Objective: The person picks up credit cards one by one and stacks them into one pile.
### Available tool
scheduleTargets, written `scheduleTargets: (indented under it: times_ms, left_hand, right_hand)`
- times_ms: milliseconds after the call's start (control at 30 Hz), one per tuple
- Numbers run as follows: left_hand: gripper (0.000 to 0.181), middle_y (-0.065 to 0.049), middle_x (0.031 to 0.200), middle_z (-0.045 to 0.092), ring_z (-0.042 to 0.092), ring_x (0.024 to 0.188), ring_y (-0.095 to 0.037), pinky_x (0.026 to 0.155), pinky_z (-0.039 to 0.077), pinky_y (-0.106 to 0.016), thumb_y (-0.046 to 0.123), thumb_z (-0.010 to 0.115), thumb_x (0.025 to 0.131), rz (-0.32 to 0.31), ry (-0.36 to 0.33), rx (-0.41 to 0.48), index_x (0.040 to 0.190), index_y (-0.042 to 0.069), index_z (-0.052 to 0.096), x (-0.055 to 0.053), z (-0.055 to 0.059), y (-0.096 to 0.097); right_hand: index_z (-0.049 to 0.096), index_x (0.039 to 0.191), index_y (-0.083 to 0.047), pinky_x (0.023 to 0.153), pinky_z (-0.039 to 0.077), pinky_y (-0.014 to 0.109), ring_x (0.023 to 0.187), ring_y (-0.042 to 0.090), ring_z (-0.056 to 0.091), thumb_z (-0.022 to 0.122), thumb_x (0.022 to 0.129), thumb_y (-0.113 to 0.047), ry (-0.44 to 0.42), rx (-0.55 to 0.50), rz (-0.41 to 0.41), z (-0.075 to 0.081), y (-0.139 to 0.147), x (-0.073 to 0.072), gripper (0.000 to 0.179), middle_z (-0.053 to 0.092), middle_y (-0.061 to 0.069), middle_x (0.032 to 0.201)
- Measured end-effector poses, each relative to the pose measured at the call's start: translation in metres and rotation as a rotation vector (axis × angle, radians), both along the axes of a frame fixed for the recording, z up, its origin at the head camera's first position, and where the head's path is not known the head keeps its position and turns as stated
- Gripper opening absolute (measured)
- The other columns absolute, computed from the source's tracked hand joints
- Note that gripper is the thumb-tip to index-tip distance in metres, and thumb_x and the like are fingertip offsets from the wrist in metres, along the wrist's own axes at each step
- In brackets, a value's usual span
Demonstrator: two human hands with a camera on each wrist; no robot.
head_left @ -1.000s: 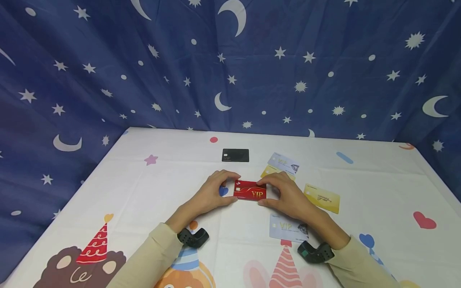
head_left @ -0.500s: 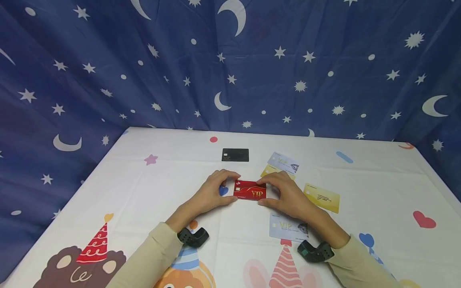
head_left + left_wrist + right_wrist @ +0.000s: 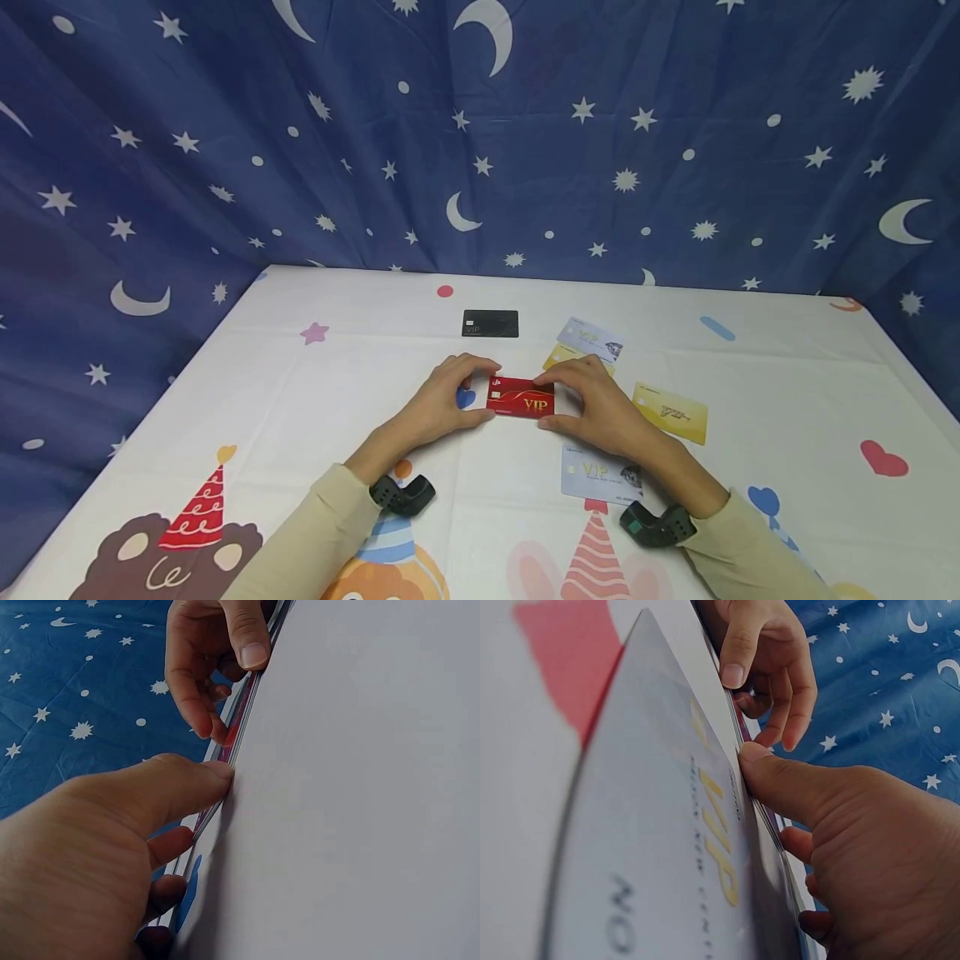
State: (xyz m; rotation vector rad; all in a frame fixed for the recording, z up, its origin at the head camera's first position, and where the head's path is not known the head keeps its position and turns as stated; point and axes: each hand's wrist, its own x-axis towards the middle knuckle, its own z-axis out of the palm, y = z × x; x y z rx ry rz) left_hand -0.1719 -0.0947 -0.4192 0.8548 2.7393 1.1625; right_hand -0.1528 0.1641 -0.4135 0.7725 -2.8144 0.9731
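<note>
A red card [image 3: 519, 397] with gold VIP lettering lies flat near the middle of the table. At its left end my left hand [image 3: 437, 402] pinches it, thumb on the near edge and fingertips on the far one. My right hand [image 3: 598, 407] grips the right end the same way. Several thin layered edges show between the thumbs in both wrist views, like a small stack of cards under the red one. Just below my right hand lies a silver VIP card [image 3: 592, 475], which looms large in the right wrist view.
A black card [image 3: 491, 323] lies behind the red one. To its right, a silver card [image 3: 592, 337] overlaps a yellow card [image 3: 558, 357]. Another yellow card [image 3: 671, 413] is beside my right wrist. A starry blue curtain [image 3: 375, 125] hangs behind the printed white tablecloth [image 3: 337, 375].
</note>
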Motion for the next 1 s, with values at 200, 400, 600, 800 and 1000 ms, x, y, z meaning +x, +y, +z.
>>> scheduleTargets:
  times_ms: [200,400,600,800,1000]
  left_hand:
    - [0.058,0.003,0.105,0.054,0.044,0.094,-0.014,0.085,0.039,-0.039,0.018,0.080,0.077,0.001,-0.008,-0.002,0.130,0.018,0.055,0.0004,0.0003,0.0001]
    - [0.058,0.003,0.111,0.055,0.044,0.094,-0.013,0.085,0.040,-0.038,0.018,0.080,0.077,-0.002,0.001,-0.001,0.130,0.019,0.055,0.0000,-0.0004,-0.0005]
    - [0.058,0.002,0.109,0.055,0.044,0.094,-0.013,0.085,0.040,-0.038,0.018,0.080,0.077,-0.002,0.000,-0.005,0.130,0.018,0.055,0.0003,0.0004,-0.0004]
    - [0.059,0.002,0.107,0.054,0.044,0.095,-0.013,0.086,0.039,-0.039,0.019,0.080,0.077,0.004,0.000,-0.010,0.130,0.019,0.054,0.0008,0.0006,-0.0011]
    - [0.062,0.002,0.114,0.053,0.044,0.095,-0.014,0.088,0.037,-0.041,0.023,0.081,0.076,-0.016,-0.017,0.003,0.131,0.019,0.054,0.0007,0.0005,-0.0001]
  right_hand:
    - [0.066,0.119,-0.023,0.086,0.042,0.042,0.110,0.019,0.040,0.087,0.070,-0.029,-0.001,-0.004,-0.006,-0.0004,0.0000,0.0001,0.054,0.059,-0.001,0.121]
    - [0.066,0.119,-0.023,0.086,0.043,0.042,0.109,0.018,0.040,0.087,0.069,-0.029,-0.004,-0.003,-0.015,-0.0006,-0.0003,0.0001,0.054,0.059,-0.001,0.121]
    - [0.066,0.119,-0.024,0.087,0.043,0.042,0.110,0.019,0.040,0.087,0.069,-0.030,-0.018,0.001,-0.026,-0.0002,-0.0008,0.0003,0.055,0.058,-0.001,0.122]
    - [0.065,0.120,-0.024,0.087,0.042,0.042,0.109,0.018,0.040,0.087,0.069,-0.029,-0.020,-0.010,-0.023,-0.0006,-0.0012,0.0004,0.055,0.058,-0.002,0.122]
    - [0.064,0.122,-0.022,0.087,0.042,0.042,0.108,0.017,0.040,0.086,0.070,-0.032,-0.023,-0.006,-0.016,0.0016,0.0006,0.0013,0.057,0.058,-0.003,0.123]
